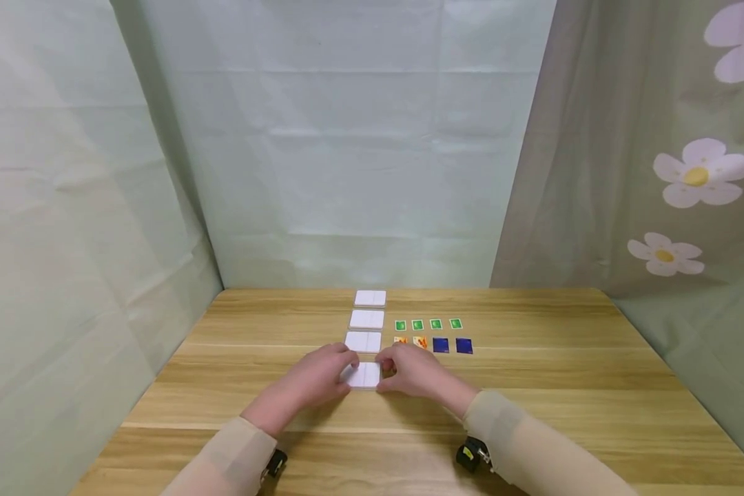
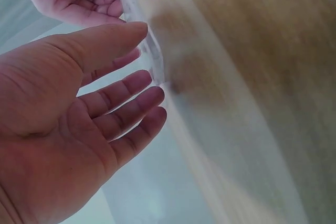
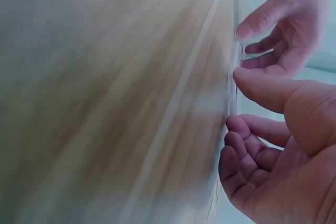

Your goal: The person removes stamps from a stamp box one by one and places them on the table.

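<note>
A flat white-faced case (image 1: 364,376) with a clear rim lies nearest on the wooden table, between the two hands. My left hand (image 1: 319,376) holds its left end, thumb at the near corner and index finger at the far one. At the right end, my right hand (image 1: 417,372) grips it the same way. In the left wrist view the clear edge (image 2: 156,56) of the case runs past the thumb tip. The right wrist view shows the thumb and curled fingers at the thin edge (image 3: 233,93). Both palms face inward.
Beyond the hands, three more white cases (image 1: 363,342) form a column toward the back edge. To their right lie a row of small green cards (image 1: 417,325), two orange ones (image 1: 419,342) partly behind the right hand, and two dark blue cards (image 1: 441,345). Pale curtains (image 1: 372,172) surround the table.
</note>
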`<state>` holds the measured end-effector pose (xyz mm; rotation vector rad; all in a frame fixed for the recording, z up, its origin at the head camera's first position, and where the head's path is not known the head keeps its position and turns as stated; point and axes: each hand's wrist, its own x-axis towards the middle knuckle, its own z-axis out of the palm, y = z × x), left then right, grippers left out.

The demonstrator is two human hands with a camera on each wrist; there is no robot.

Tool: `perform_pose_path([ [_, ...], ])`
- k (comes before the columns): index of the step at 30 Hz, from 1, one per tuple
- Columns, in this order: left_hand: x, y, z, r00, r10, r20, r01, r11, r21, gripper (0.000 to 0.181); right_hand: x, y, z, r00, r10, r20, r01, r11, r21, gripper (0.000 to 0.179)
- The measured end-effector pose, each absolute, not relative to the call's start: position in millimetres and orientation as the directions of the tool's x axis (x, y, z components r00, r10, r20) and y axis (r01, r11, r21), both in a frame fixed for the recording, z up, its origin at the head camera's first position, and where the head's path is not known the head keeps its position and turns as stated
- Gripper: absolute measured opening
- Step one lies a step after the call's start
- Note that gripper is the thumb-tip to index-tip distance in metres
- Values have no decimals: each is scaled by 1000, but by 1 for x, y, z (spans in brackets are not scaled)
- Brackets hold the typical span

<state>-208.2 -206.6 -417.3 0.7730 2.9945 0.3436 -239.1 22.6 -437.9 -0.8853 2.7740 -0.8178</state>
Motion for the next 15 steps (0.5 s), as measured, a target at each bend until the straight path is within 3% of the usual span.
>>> perform_pose_path([
  [7,-213,-205,-411,-864,494,96,504,842,192,35,-235,39,-434,-833,-537,132,-526,696,-489,45],
  [15,-219,-202,-413,-860,484,160,505,852,136,62,-235,59,-437,-844,-474,250,-535,776,-336,54],
])
